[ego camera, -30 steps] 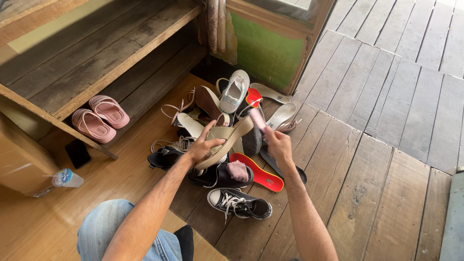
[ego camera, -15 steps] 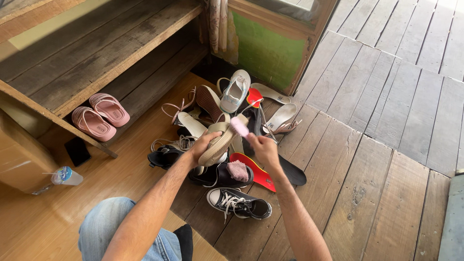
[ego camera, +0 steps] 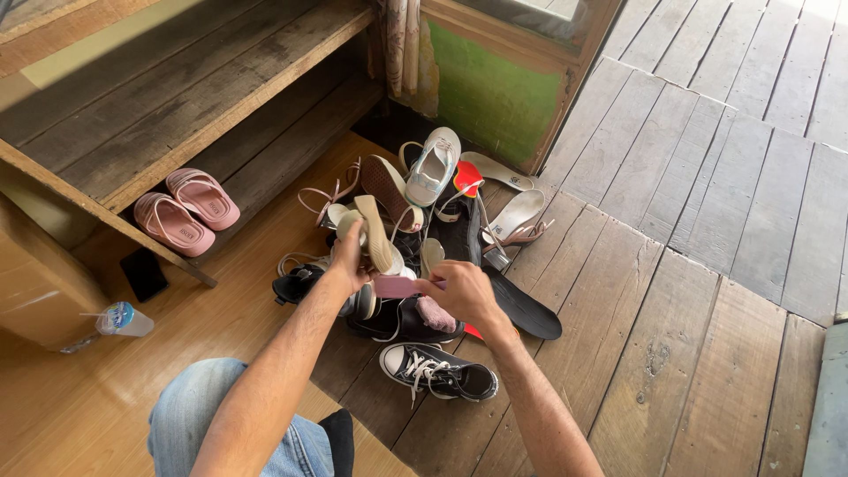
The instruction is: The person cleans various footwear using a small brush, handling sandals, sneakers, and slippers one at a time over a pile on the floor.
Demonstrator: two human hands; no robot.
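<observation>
My left hand (ego camera: 346,259) grips a beige wedge sandal (ego camera: 374,231), held on edge above a pile of shoes. In my right hand (ego camera: 461,293) is a pink brush (ego camera: 397,286), its head just below the sandal and close to my left hand. Under both hands lie a black shoe with a pink sock (ego camera: 434,314) in it and a black lace-up sneaker (ego camera: 438,371). A white sneaker (ego camera: 431,166) sits at the far side of the pile.
A pair of pink slides (ego camera: 185,210) rests on the lower plank of a wooden shelf (ego camera: 177,115) at left. A plastic bottle (ego camera: 119,320) and a dark phone (ego camera: 143,275) lie on the floor. My knee in jeans (ego camera: 212,415) is at the bottom left.
The sandal turned from flat to on edge and moved left. My right hand swept the pink brush down and left, from beside the sandal's toe to beneath it.
</observation>
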